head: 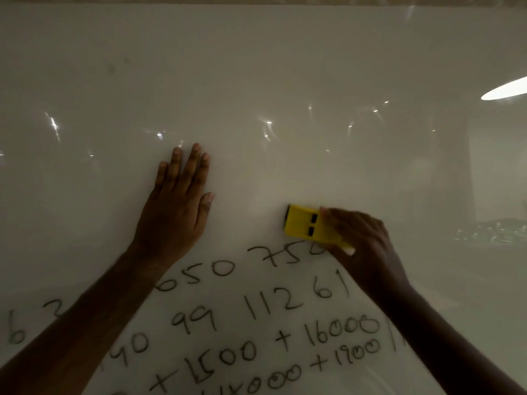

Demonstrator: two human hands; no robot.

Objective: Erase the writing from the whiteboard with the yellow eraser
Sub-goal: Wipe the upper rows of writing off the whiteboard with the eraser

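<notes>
Head view is filled almost edge to edge by the whiteboard (285, 81), a glossy pale surface with small glints of light scattered across its middle and one bright oval reflection at the right edge. Its upper two thirds carry no marks; only a thin darker strip shows along the very top of the frame.

Black handwritten numbers (256, 332) take up the lower centre of the frame in several slanted rows, with figures such as 650, 750, 99, 112, 1500 and 16000 and plus signs between some of them. A few more digits sit at the lower left edge.

Two bare forearms come up from the bottom corners. At centre left, the left hand (176, 206) lies flat and released against the board, fingers straight and close together, just above the top row of writing.

At centre right, the right hand (368, 240) is clenched around the yellow eraser (308, 226), which is pressed to the board just above the "750", with two small black rectangles on its back.
</notes>
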